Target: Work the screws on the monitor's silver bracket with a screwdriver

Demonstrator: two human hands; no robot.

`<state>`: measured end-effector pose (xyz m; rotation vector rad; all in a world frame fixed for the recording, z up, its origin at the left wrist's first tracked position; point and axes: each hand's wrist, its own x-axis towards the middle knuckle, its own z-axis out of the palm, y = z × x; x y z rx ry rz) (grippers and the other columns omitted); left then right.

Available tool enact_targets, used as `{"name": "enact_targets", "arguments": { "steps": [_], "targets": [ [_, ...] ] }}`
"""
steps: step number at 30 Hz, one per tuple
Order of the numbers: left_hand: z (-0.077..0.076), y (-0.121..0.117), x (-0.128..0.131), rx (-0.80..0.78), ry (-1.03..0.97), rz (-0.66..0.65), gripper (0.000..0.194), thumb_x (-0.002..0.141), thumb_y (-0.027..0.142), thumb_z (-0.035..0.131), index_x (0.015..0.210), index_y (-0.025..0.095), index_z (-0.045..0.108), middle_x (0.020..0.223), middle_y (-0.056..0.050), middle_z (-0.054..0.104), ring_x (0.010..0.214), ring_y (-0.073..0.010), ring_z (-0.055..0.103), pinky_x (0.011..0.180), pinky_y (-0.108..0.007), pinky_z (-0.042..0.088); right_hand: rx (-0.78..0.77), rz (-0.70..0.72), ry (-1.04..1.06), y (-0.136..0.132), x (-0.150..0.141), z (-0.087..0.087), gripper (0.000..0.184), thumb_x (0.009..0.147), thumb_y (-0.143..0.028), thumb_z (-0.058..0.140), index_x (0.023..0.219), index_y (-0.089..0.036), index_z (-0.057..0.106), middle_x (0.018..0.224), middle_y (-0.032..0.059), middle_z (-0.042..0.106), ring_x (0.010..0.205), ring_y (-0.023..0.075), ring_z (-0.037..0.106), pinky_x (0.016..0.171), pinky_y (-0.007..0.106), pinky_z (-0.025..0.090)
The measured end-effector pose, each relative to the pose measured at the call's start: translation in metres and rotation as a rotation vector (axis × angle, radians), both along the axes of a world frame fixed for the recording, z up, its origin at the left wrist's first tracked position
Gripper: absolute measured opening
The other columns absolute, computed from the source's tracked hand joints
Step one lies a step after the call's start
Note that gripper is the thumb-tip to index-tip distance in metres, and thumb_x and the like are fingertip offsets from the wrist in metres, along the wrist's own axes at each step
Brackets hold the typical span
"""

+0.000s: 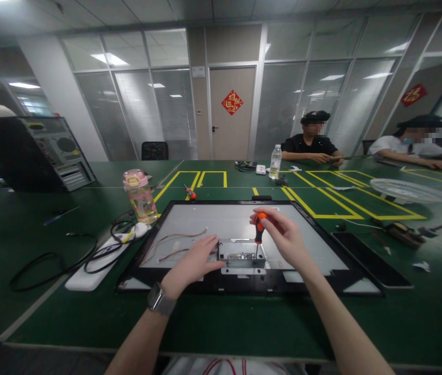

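Note:
A display panel (205, 216) with a black frame and pale back lies flat on the green table. A small metal bracket with a circuit board (242, 256) sits near its front middle. My right hand (285, 237) grips an orange and black screwdriver (259, 229) by the handle. The screwdriver stands upright, its tip down at the bracket's right end. With fingers stretched out, my left hand (193, 263) rests at the bracket's left side and appears to touch it. Thin wires (177, 235) lie on the panel beyond my left hand. A watch (161, 300) is on my left wrist.
Left of the panel are a white power strip (96, 268), its black cable and a pink-lidded cup (140, 200). Another screwdriver (191, 193) lies behind. A dark slab (369, 260) borders the right side. A bottle (275, 162) and two seated people are farther back.

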<state>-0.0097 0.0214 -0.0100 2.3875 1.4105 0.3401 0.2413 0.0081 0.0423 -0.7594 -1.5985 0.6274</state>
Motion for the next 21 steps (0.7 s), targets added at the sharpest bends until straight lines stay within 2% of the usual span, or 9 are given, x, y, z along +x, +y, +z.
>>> {"name": "enact_targets", "arguments": {
  "steps": [4,6,11,15,19,21],
  "targets": [
    [-0.0030,0.0011,-0.0008,0.012,-0.002,0.000,0.066,0.087,0.048,0.058,0.142,0.017,0.040,0.153,-0.013,0.033,0.141,-0.0271,0.030,0.116,-0.039,0.020,0.150,-0.209,-0.097,0.0018,-0.0016,-0.0022,0.016,0.083,-0.032,0.066,0.097,-0.023,0.069,0.087,0.0043,0.064,0.078,0.0194,0.061,0.073,0.036,0.052],
    [-0.0031,0.0008,-0.0006,0.016,-0.006,0.000,0.067,0.086,0.048,0.058,0.142,0.016,0.041,0.153,-0.014,0.034,0.141,-0.0271,0.031,0.116,-0.039,0.021,0.214,-0.271,-0.146,0.0019,-0.0011,-0.0030,0.014,0.086,-0.029,0.062,0.097,-0.023,0.069,0.089,0.0050,0.063,0.081,0.0203,0.061,0.076,0.037,0.050],
    [-0.0008,-0.0006,0.0006,0.008,-0.011,0.007,0.065,0.087,0.047,0.058,0.141,0.016,0.042,0.153,-0.013,0.034,0.142,-0.0268,0.030,0.116,-0.039,0.020,0.245,-0.220,-0.141,-0.0006,0.0000,-0.0038,0.026,0.095,-0.023,0.043,0.109,-0.023,0.065,0.103,0.0076,0.069,0.095,0.0219,0.065,0.084,0.038,0.050],
    [-0.0033,0.0011,-0.0004,0.017,-0.011,0.001,0.066,0.087,0.049,0.057,0.141,0.016,0.042,0.153,-0.013,0.034,0.142,-0.0263,0.030,0.116,-0.038,0.021,0.251,-0.287,-0.140,-0.0024,-0.0025,-0.0020,0.020,0.091,-0.023,0.052,0.105,-0.023,0.066,0.096,0.0063,0.071,0.092,0.0223,0.066,0.084,0.038,0.050],
    [-0.0080,0.0036,-0.0019,0.028,-0.014,0.005,0.067,0.085,0.051,0.058,0.141,0.017,0.042,0.153,-0.013,0.035,0.141,-0.0271,0.032,0.115,-0.038,0.022,0.270,-0.382,-0.157,-0.0025,-0.0035,0.0007,0.012,0.085,-0.027,0.062,0.094,-0.023,0.069,0.087,0.0044,0.065,0.080,0.0207,0.062,0.075,0.035,0.050],
    [-0.0085,0.0036,-0.0022,0.028,-0.018,0.006,0.067,0.085,0.051,0.058,0.141,0.017,0.042,0.153,-0.013,0.035,0.141,-0.0273,0.032,0.115,-0.038,0.022,0.273,-0.385,-0.161,-0.0024,-0.0024,0.0009,0.012,0.086,-0.028,0.060,0.092,-0.022,0.069,0.087,0.0046,0.064,0.080,0.0206,0.061,0.073,0.035,0.049]
  ]
}}
